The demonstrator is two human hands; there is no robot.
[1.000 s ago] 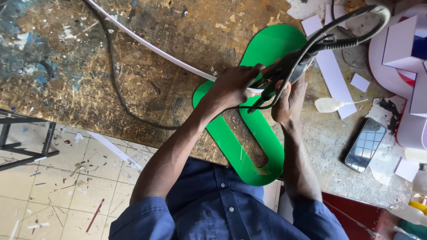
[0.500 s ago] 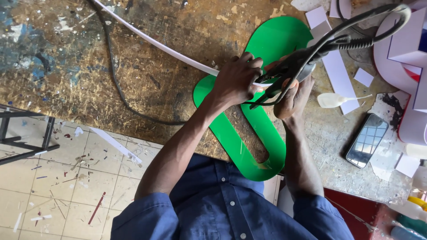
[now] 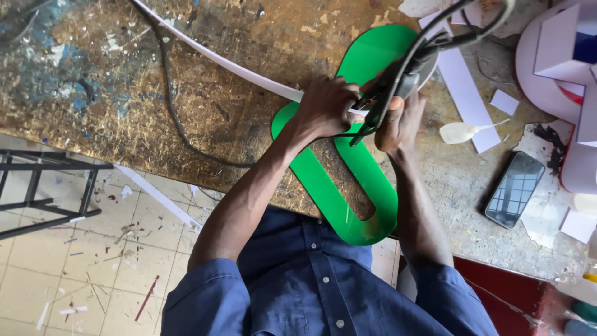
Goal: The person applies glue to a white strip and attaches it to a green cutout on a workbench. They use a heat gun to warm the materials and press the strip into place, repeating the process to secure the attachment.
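Both hands sit a little higher on the worn, paint-flecked wooden workbench (image 3: pixel 186 93) than a moment ago, the view shifting with them. One glossy green plastic cutout (image 3: pixel 357 186), a long rounded loop, lies flat across the bench edge. One thin white strip (image 3: pixel 249 71) runs over it; the left hand (image 3: pixel 329 106) is closed around that strip. The right hand (image 3: pixel 401 121) clasps a dark tool (image 3: pixel 404 78) with black cables. Near the right lie one phone (image 3: pixel 515 190) and one white plastic spoon (image 3: pixel 463 132), among white paper scraps.
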